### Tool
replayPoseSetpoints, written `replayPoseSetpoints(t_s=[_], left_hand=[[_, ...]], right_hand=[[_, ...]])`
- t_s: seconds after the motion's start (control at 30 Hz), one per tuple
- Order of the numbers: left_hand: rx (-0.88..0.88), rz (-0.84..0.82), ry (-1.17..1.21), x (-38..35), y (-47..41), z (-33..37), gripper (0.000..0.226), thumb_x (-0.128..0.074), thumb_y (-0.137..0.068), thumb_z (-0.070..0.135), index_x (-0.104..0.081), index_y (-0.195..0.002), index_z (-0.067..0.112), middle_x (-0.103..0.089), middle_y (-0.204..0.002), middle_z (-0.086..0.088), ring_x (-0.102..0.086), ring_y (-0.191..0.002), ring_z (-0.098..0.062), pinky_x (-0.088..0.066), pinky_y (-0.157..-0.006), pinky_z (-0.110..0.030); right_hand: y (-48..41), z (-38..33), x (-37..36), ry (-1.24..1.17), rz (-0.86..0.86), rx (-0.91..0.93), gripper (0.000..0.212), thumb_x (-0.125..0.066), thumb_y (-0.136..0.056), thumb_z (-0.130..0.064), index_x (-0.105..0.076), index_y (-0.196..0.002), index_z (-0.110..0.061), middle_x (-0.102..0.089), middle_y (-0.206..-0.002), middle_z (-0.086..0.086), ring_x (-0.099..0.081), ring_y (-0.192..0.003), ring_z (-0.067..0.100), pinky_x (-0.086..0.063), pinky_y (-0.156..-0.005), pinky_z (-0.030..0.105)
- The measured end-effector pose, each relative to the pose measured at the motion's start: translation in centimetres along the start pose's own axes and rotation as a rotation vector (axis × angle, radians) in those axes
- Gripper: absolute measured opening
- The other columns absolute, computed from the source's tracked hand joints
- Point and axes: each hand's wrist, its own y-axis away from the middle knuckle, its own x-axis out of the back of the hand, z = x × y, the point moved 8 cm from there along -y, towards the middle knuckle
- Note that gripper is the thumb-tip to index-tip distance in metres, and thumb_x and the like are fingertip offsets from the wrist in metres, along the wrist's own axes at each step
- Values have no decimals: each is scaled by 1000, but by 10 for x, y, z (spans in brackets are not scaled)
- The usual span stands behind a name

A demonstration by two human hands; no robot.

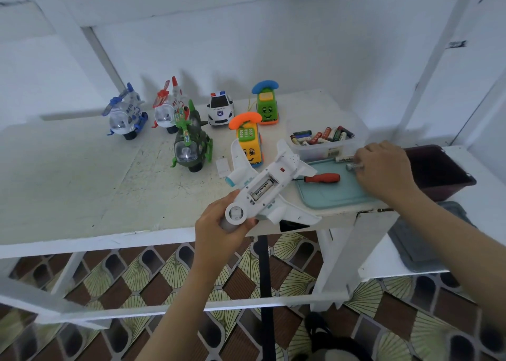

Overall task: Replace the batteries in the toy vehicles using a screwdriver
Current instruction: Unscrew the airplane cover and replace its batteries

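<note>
My left hand (pixel 219 233) grips the nose of a white toy airplane (pixel 269 181) held belly up over the table's front edge. Its battery compartment is open and one battery (pixel 261 190) lies inside. The loose compartment cover (pixel 222 167) lies on the table beside it. My right hand (pixel 383 169) reaches over the teal tray (pixel 328 196) and pinches a silver battery (pixel 353 166) at the tray's far edge. Another battery (pixel 343 159) lies just behind it. A red-handled screwdriver (pixel 320 178) lies in the tray.
A clear tub of several batteries (pixel 323 138) stands behind the tray. Three toy helicopters (pixel 126 116), (pixel 167 108), (pixel 190 144), a police car (pixel 220 108) and two phone cars (pixel 267 104), (pixel 247 138) stand on the white table (pixel 82 182). A dark bin (pixel 438 169) sits at the right.
</note>
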Motion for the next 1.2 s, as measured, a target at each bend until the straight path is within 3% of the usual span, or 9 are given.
replayPoseSetpoints(t_s=[0.1, 0.27, 0.43, 0.5, 0.6, 0.7, 0.8, 1.0, 1.2], left_hand=[[-4, 3, -6, 2, 0, 0, 62, -85, -66, 17, -58, -118, 37, -62, -112, 21, -57, -104, 5, -49, -87, -16], [-1, 6, 5, 1, 1, 3, 61, -82, -65, 22, -55, -115, 44, -61, -110, 25, -57, -103, 7, -48, -86, -14], [15, 14, 24, 2, 1, -1, 64, -85, -65, 17, -56, -113, 48, -63, -108, 29, -58, -105, 5, -49, -89, -18], [13, 16, 23, 2, 2, -1, 63, -84, -65, 20, -56, -113, 48, -63, -106, 33, -58, -105, 5, -49, -88, -17], [8, 5, 29, 1, 1, 1, 57, -80, -64, 26, -57, -113, 45, -63, -107, 35, -58, -104, 4, -48, -87, -15], [-1, -1, 37, 0, 0, 3, 54, -78, -63, 37, -60, -114, 38, -66, -107, 24, -60, -103, -2, -50, -86, -19], [-4, 11, 36, 1, 0, 4, 53, -74, -64, 42, -59, -115, 43, -64, -106, 32, -59, -101, 4, -49, -85, -16], [-17, 27, 38, 3, 2, 6, 55, -74, -66, 39, -56, -118, 45, -62, -111, 34, -59, -104, 3, -51, -87, -25], [-3, 18, 29, 3, 3, 5, 54, -74, -66, 41, -55, -117, 47, -63, -110, 32, -59, -105, 0, -51, -87, -27]], right_hand=[[-2, -1, -3, 51, -72, 12, 18, -59, -90, -22, -68, -102, -12, -67, -95, 9, -56, -93, 28, -39, -78, 36], [0, -7, 4, 96, -145, -20, 26, -52, -92, -28, -67, -102, -10, -64, -102, 10, -55, -97, 29, -41, -82, 36], [3, -38, 35, -549, -55, -75, 13, -55, -94, -26, -58, -96, -14, -61, -83, -3, -56, -70, 14, -48, -67, 29], [2, -57, 49, -741, -18, -53, 11, -61, -91, -25, -66, -95, -15, -57, -77, -8, -50, -64, 2, -42, -64, 15], [4, -89, 65, -943, -11, -23, 12, -71, -83, -16, -71, -95, -13, -57, -73, -12, -48, -62, -3, -37, -61, 5], [8, -117, 67, -1112, -53, 10, 19, -77, -76, -10, -63, -88, -14, -59, -74, -9, -51, -61, -2, -44, -62, 8], [7, -134, 64, -1209, -66, 12, 18, -75, -79, -10, -71, -96, -13, -58, -69, -12, -50, -59, -4, -41, -60, 9], [6, -156, 57, -1057, -99, 151, 38, -60, -91, -10, -60, -128, -13, -59, -82, -8, -51, -67, -7, -38, -68, 4], [17, -172, 64, -797, -29, 454, 14, -65, -87, -14, -57, -98, -14, -64, -81, -1, -54, -72, 14, -49, -65, 31]])
